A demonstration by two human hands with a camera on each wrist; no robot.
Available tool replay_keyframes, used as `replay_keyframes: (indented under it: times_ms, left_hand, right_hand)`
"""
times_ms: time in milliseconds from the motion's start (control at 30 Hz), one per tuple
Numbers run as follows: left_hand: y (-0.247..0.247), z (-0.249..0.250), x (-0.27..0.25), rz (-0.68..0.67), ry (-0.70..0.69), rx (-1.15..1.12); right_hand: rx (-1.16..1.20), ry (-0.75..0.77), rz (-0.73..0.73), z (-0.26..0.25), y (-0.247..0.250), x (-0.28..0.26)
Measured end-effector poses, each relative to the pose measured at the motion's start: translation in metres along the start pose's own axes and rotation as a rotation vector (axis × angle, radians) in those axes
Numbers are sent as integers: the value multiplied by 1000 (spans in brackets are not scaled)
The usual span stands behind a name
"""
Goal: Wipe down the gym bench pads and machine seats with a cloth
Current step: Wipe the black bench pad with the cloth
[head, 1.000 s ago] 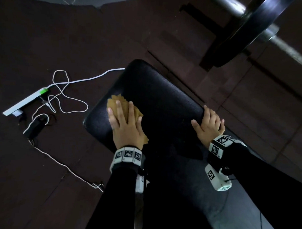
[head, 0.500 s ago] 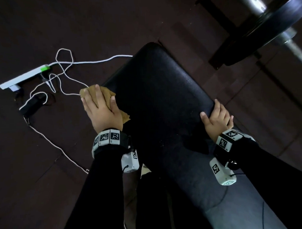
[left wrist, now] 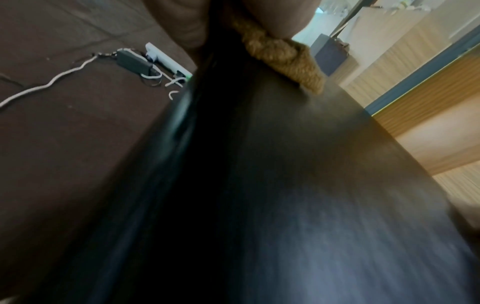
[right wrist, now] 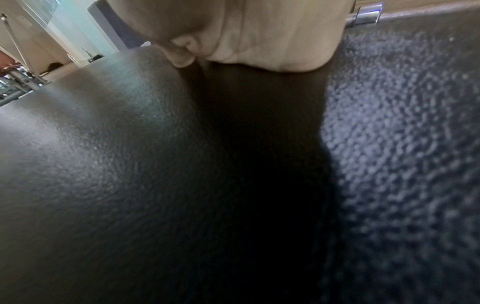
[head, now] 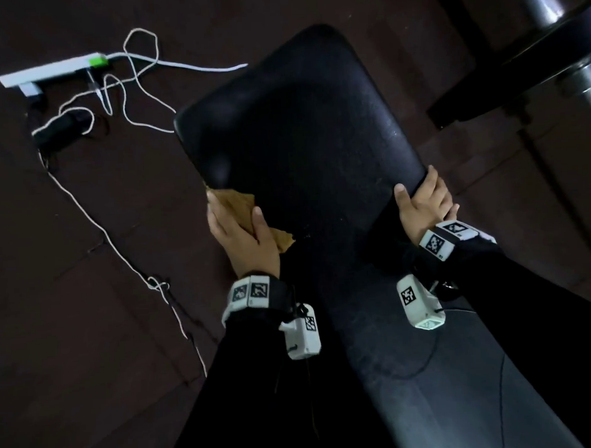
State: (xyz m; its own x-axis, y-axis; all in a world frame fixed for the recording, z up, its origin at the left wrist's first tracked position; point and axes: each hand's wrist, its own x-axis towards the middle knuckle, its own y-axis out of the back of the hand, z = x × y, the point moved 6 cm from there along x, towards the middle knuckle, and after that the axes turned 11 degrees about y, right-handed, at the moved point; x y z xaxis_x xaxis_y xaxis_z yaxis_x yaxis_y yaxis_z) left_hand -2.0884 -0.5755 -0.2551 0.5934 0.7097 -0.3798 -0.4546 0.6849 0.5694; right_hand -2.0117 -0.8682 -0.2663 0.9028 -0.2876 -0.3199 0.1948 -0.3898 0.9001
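A black padded bench [head: 311, 129] runs from the top middle toward the bottom right in the head view. My left hand [head: 241, 239] holds a tan cloth [head: 238, 205] against the pad's left side edge, thumb on top and fingers wrapped down over the side. The left wrist view shows the bunched cloth [left wrist: 283, 55] squeezed between the hand and the pad [left wrist: 259, 164]. My right hand [head: 421, 209] grips the pad's right edge, thumb on top and fingers curled over the rim. In the right wrist view the palm [right wrist: 259, 37] rests on the grained pad [right wrist: 130, 144].
On the dark rubber floor to the left lie a white power strip [head: 51, 69], a black adapter [head: 61, 129] and a long white cable [head: 96, 214] trailing toward me. A barbell with a black plate [head: 549, 40] hangs over the upper right.
My left hand has slid the cloth off the pad's top onto its left side edge and back along it. The right hand has kept its hold on the right edge.
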Motion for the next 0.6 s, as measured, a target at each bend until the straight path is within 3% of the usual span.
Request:
replay_keyframes:
  times_ms: [100,200,300,600]
  left_hand:
    - [-3,-27,-50,-24,7,-26]
    - [-7,-50,-93,-41,103,-52]
    - [-9,-57,-111,-24,166,-71]
    - [-6,-25,-29,54,132,-81]
  right_hand:
    - [-3,16,1,0,-1,0]
    - [-32,36,33,-1,0,1]
    - [-38,42,32,-2,0,1]
    - [-103,48,74,-5,-1,-1]
